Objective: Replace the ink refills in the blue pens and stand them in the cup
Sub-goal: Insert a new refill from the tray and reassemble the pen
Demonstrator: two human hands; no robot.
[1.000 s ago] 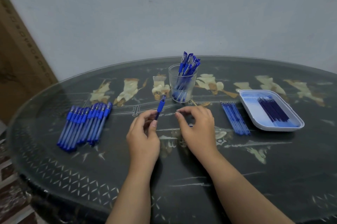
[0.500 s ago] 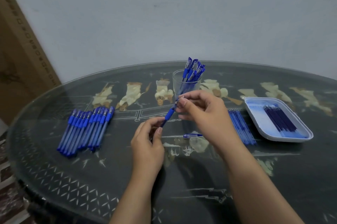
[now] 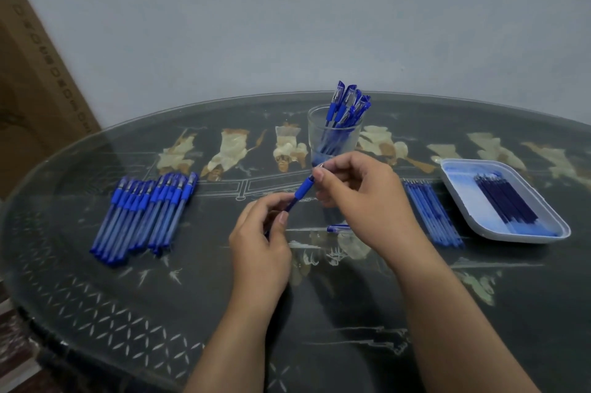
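Blue pen (image 3: 303,190), slanted above the desk (image 3: 351,322) just before the cup (image 3: 315,133): your left hand (image 3: 259,242) curls round its barrel, your right hand (image 3: 358,191) pinches its tip; probably light, stiff and slick, so hold the rubber grip.

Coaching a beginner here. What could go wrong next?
The right hand pinches the metal tip of the blue plastic pen in the left hand; loosened, it might roll off the dark glass-topped table. That hand hangs over a loose blue cap, near the clear plastic cup; either could be knocked.
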